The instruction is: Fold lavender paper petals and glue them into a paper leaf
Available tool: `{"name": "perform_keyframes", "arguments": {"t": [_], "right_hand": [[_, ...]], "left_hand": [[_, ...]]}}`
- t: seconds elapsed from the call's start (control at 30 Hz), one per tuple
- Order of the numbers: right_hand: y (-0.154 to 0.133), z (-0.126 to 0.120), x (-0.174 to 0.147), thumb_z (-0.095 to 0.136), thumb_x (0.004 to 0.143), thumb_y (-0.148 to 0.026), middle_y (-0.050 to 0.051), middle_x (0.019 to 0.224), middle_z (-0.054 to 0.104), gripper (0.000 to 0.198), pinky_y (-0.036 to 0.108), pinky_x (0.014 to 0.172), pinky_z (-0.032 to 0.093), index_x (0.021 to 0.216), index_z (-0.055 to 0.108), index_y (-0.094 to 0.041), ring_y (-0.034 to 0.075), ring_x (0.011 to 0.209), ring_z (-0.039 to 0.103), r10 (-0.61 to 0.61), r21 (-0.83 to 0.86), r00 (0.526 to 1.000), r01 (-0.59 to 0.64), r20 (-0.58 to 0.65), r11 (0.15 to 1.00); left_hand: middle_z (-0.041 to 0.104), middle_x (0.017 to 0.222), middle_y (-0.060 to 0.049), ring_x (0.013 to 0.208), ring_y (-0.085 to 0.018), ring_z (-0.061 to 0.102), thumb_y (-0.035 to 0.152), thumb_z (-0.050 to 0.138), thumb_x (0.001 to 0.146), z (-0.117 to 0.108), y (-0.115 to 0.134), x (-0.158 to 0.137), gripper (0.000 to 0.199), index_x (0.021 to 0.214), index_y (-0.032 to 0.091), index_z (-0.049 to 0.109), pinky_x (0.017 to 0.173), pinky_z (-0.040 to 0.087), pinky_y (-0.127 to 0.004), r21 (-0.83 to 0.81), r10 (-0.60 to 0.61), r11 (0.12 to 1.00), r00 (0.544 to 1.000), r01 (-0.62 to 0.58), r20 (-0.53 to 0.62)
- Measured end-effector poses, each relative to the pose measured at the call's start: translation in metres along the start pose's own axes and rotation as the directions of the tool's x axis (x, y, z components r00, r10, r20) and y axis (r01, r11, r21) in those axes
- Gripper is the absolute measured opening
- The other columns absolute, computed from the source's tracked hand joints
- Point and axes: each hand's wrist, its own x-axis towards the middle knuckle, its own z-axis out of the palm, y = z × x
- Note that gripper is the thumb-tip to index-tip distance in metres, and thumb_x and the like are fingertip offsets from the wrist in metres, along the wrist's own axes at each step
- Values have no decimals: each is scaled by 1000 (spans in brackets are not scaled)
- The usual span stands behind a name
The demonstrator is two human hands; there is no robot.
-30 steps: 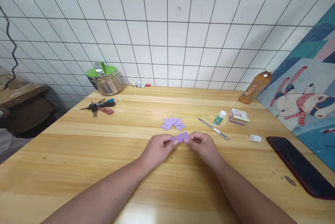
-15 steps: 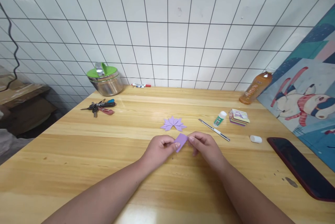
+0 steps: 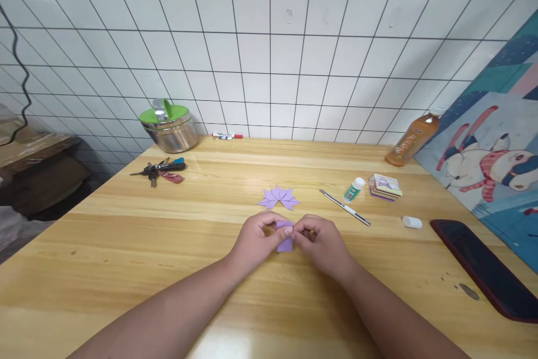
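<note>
A small folded piece of purple paper is held just above the tabletop, between both hands. My left hand pinches it from the left, thumb lying across its face. At its right edge, the thumb and fingertips of my right hand close on the paper too. My fingers hide part of the sheet. Just beyond them, a pointed, fan-like shape of folded purple paper lies on the table. To the right of it are a utility knife and an uncapped glue stick.
A stack of coloured paper, a white cap and a phone lie to the right. A drink bottle stands behind them. At the back left are keys, a green-lidded metal pot and a marker.
The purple paper has turned from a slant to nearly upright and come slightly nearer me. My right hand has shifted left, closer to my left hand.
</note>
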Motion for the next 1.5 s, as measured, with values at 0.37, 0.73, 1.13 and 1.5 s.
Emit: {"name": "perform_keyframes", "arguments": {"t": [0.37,0.73,1.13,1.5], "right_hand": [[-4,10,1,60,72,-29,0,59,59,16,21,49,34,65,66,-17,9,51,43,122,99,992,-125,35,987],[0,10,0,59,72,-28,-2,55,52,16,21,47,32,60,60,-17,9,50,40,99,86,995,-101,32,991],[0,7,1,55,78,-31,0,61,57,18,22,53,38,68,64,-19,12,56,48,32,42,998,-30,-55,999],[7,-45,4,45,85,-41,6,85,63,28,29,67,39,97,61,-21,20,81,56,-11,-560,976,-116,-218,820]], "left_hand": [[64,65,-1,65,-13,55,34,68,70,1,-2,2,18,68,16,69,64,42,-24,-333,-170,938,967,98,-192],[68,76,-3,75,-15,58,35,68,72,-4,-13,8,22,81,16,70,73,43,-25,-429,-218,900,930,75,-295],[65,81,-5,79,-18,57,37,67,72,3,1,-1,24,81,15,68,76,44,-28,-340,-150,934,983,106,-105],[65,70,-2,68,-14,58,34,68,69,1,-8,2,20,71,15,65,68,43,-25,-239,-184,954,983,178,-3]]}}
